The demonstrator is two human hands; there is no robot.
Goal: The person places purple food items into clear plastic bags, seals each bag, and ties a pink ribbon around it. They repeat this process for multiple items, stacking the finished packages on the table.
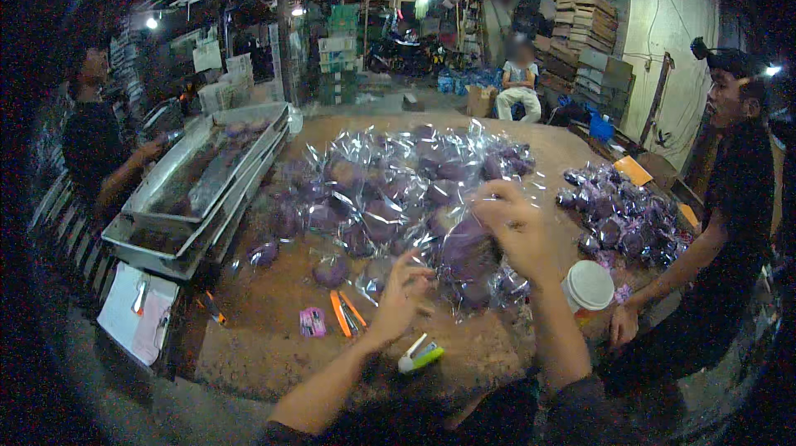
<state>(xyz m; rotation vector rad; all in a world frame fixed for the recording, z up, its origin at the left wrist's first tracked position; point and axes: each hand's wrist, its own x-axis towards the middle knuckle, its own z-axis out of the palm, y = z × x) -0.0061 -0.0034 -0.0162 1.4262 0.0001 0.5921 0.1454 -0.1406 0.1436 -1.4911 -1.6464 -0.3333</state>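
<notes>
My right hand (519, 228) is raised over the table, its bent fingers at the upper edge of a purple round item in clear plastic wrap (469, 250); blur hides whether they grip it. Just left of that item is my left hand (404, 297), fingers apart and nothing visible in it. A large heap of purple wrapped items (379, 216) spreads beyond both hands. Nearer me on the brown tabletop (267, 346) lie a green and white stapler (423, 354), an orange-handled tool (348, 313) and a small pink pack (312, 322).
Stacked metal trays (193, 222) stand at the left, beside a clipboard with papers (138, 312). On the right are a white-lidded tub (587, 285) and a second wrapped heap (622, 216). One person stands at each side; another sits behind the table.
</notes>
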